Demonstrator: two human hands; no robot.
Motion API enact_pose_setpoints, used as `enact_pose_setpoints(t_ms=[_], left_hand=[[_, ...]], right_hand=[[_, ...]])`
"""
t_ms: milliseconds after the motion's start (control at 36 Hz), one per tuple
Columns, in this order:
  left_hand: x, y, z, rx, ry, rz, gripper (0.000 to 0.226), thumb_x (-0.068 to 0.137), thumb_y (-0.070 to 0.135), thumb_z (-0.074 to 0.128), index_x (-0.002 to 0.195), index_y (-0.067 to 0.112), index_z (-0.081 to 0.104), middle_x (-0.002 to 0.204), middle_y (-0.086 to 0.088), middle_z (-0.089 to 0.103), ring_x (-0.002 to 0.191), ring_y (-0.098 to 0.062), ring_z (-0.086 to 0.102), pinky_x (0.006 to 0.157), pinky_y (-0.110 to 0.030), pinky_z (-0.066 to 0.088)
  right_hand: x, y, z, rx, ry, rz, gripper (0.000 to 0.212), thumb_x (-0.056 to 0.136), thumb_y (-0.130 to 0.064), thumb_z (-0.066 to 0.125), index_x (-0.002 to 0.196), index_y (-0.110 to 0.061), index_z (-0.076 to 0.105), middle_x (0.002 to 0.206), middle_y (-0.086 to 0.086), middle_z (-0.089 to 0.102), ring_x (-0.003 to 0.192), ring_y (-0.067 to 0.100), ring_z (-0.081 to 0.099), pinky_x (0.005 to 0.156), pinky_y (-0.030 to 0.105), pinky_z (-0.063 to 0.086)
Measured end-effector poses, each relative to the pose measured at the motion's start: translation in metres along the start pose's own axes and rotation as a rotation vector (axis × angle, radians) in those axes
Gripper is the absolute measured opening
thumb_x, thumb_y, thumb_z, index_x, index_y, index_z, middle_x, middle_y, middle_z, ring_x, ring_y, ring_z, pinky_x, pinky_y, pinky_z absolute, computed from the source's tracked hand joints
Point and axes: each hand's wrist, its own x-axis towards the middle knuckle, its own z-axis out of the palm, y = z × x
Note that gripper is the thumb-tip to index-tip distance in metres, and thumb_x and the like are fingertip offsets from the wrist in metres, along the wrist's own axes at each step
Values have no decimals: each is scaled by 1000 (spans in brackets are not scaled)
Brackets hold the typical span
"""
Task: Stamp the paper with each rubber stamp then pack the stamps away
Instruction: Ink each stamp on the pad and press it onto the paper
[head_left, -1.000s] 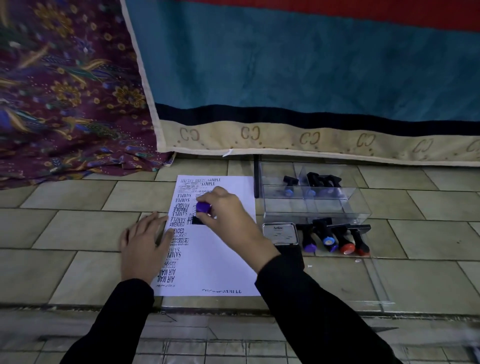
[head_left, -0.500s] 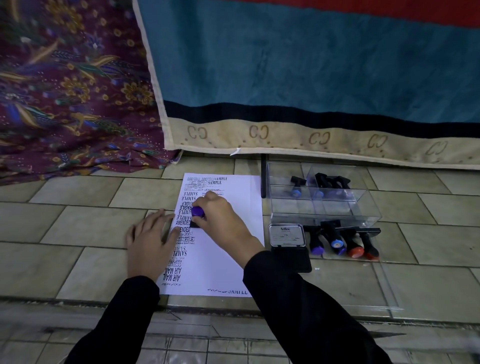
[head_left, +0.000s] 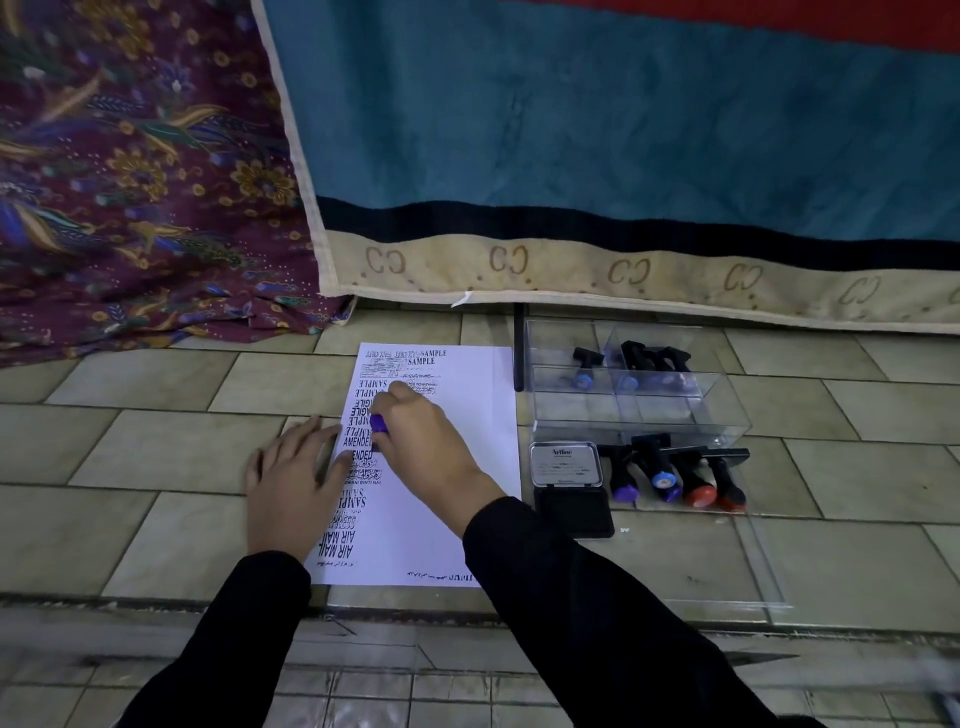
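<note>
The stamp (head_left: 379, 423) with the purple cap is down on the sheet of paper (head_left: 467, 415) just left of the frame's middle, among the black prints running down the sheet's left side. The right hand (head_left: 426, 447) grips it from above, fingers curled round it. The left hand (head_left: 291, 488) lies flat, fingers straight, across the paper's left edge and the floor tiles (head_left: 156, 441). Right of the sheet sits an open ink pad (head_left: 566, 465), then four stamps (head_left: 675, 475) lying in a row. Just above them is a clear plastic box (head_left: 717, 410) holding more stamps (head_left: 636, 364).
</note>
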Motion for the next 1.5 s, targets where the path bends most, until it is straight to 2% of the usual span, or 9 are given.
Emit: enact_pose_setpoints(t_ms=[278, 361, 472, 528, 583, 694, 889, 1111, 1500], left_hand=[[1, -1, -2, 11, 6, 5, 34, 93, 41, 54, 123, 28, 62, 143, 5, 50, 135, -19, 39, 114, -42, 15], [2, 0, -2, 2, 6, 11, 42, 87, 47, 48, 122, 28, 62, 142, 5, 51, 134, -20, 40, 113, -42, 16], [1, -3, -1, 8, 7, 16, 36, 91, 43, 54, 122, 29, 62, 142, 5, 51, 135, -20, 40, 113, -43, 16], [2, -2, -1, 12, 3, 11, 41, 88, 47, 49, 123, 29, 62, 142, 6, 51, 134, -20, 40, 114, -43, 17], [2, -2, 0, 11, 5, 16, 37, 91, 45, 53, 123, 29, 62, 142, 6, 51, 134, -20, 40, 114, -43, 16], [2, -1, -2, 6, 4, 15, 47, 85, 50, 45, 122, 28, 62, 141, 5, 52, 133, -21, 40, 113, -42, 16], [1, 0, -2, 5, 5, 18, 48, 83, 50, 44, 122, 28, 62, 141, 5, 52, 133, -21, 41, 113, -41, 18], [0, 0, -1, 10, 13, 17, 48, 83, 49, 45, 121, 28, 63, 141, 5, 52, 132, -22, 42, 112, -39, 16], [0, -1, -1, 16, 14, 28, 46, 84, 48, 46, 121, 28, 63, 141, 5, 52, 131, -21, 42, 111, -38, 17]], right_hand=[[3, 8, 0, 119, -7, 110, 24, 88, -9, 60, 112, -6, 55, 109, 12, 49, 92, 34, 56, 79, 40, 50], [-8, 18, -18, 259, 138, 156, 24, 86, -11, 62, 109, -9, 56, 107, 9, 51, 85, 24, 57, 83, 36, 50], [-32, 36, -59, 347, 338, 222, 23, 78, -5, 67, 97, -13, 58, 97, 5, 58, 72, 15, 57, 67, 16, 46], [-48, 47, -78, 382, 366, 284, 25, 75, -4, 68, 92, -17, 56, 92, 3, 59, 75, 17, 60, 68, 22, 51], [-65, 58, -95, 418, 319, 375, 25, 74, -4, 68, 85, -20, 52, 86, 3, 61, 76, 21, 63, 69, 31, 55], [-99, 85, -120, 296, 131, 481, 24, 78, -10, 70, 73, -24, 51, 71, -4, 61, 62, 9, 60, 49, 15, 45], [-145, 108, -140, 118, 102, 634, 24, 76, -19, 73, 61, -23, 54, 55, -10, 54, 49, 1, 48, 47, 14, 33], [-179, 108, -136, 149, 74, 690, 20, 75, -18, 75, 76, -25, 56, 74, -9, 64, 71, 6, 61, 58, 13, 39], [-194, 109, -125, 110, -28, 710, 27, 74, -14, 75, 90, -18, 54, 79, -2, 60, 67, 12, 58, 60, 23, 47]])
